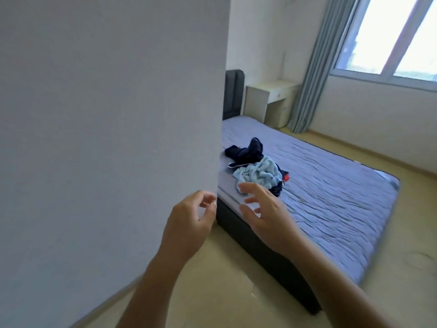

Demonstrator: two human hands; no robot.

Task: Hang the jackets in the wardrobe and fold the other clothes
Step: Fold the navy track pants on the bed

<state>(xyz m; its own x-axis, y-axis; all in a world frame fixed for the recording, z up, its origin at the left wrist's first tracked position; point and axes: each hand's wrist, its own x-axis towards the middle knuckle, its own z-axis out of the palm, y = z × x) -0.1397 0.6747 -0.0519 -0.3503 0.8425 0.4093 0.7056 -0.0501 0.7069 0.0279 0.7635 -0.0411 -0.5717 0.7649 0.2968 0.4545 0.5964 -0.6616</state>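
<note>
From where I stand, the job looks barely begun. The clothes sit in 1 loose heap on the bed [331, 197], close to the side edge nearest the person and roughly halfway along it. I can make out a dark navy garment [246, 151] on the headboard side of the heap and a fluffy light blue garment [260, 174] bunched on the foot side, with more dark cloth and a spot of red tucked under it. A slim hanger [236, 165] seems to poke out between the 2, near the bed's edge. Nothing on the bed is folded, nothing is on a hanger, and no wardrobe shows from this angle, so by my reckoning all the hanging and folding is left to do. Which pieces count as jackets I cannot tell while they are crumpled like this.

Both hands are empty. The left hand [189, 223] is up beside the bed's near corner, against the edge of the wall [106, 138], its fingers loosely curled round nothing. The right hand [267, 216] is spread wide, fingers apart, reaching toward the bed's side edge. Its fingertips line up with the lower fringe of the light blue garment, but I judge the hand to be short of it, over the floor [224, 280] beside the bed rather than touching cloth. The heap lies just beyond the right hand and a little farther from the left.
</note>
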